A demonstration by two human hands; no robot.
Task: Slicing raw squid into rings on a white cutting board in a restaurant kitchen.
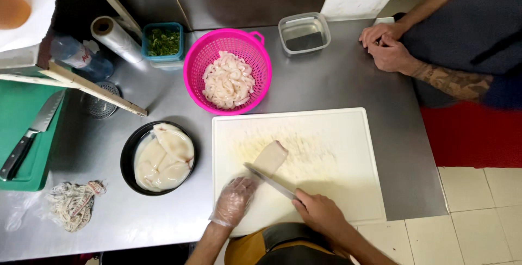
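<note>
squid piece [270, 158] lies just beyond gloved left hand [234, 201], under knife [270, 181].

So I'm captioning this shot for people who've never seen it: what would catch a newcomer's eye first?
Probably the bright pink colander of pale cut squid at the table's far middle. Next, the white cutting board in front, where the gloved left hand steadies a squid piece while the right hand lays a knife across it. A black bowl of whole squid bodies sits left.
</note>
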